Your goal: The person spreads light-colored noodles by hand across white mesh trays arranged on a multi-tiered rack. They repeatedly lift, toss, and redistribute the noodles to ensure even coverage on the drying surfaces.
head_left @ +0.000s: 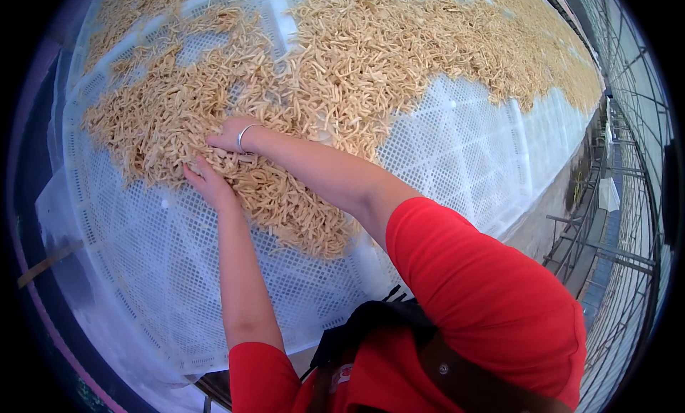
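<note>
"From the head view, what are the hands on?"

"Pale strips [164, 120], heaped loosely. They lie beyond the left hand [212, 188], around the right hand [235, 135] and below its forearm."

"How is each hand set?"

"The left has its fingers loosely parted at the near edge of the heap. The right, a silver bracelet [246, 138] at its wrist, reaches in just above the left; its fingertips are lost among the strips, so I can't tell if they pinch anything."

"Why so close together?"

"Facing like that, I'd say they can cup loose pieces from two sides."

"And the white mesh [164, 256], bare below the left hand?"

"Its holes probably let air up underneath while bearing the strips."
</note>
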`<state>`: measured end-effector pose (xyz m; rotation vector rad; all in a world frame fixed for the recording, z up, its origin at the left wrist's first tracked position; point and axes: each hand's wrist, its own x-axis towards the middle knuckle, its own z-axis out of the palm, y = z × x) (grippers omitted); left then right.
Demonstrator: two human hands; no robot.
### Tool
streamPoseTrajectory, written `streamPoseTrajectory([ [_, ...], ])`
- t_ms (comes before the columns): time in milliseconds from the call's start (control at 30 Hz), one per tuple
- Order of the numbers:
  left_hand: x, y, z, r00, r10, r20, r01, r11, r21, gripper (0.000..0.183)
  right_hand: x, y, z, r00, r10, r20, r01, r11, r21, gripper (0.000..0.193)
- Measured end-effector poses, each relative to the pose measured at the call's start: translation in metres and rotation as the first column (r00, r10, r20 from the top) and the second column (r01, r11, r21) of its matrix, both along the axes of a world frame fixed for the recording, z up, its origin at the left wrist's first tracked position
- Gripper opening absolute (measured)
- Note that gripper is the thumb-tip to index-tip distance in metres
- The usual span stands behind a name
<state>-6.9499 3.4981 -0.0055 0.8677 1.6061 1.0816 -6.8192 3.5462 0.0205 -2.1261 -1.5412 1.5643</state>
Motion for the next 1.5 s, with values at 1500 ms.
streamPoseTrajectory([
  [1500,0.297,-0.103,-0.072,-0.008,-0.179,-0.984,0.705,0.697,-0.133,0.075,0.706,-0.103,-0.053,0.562,-0.32,0.763,-0.001,0.922,0.387,0.081],
])
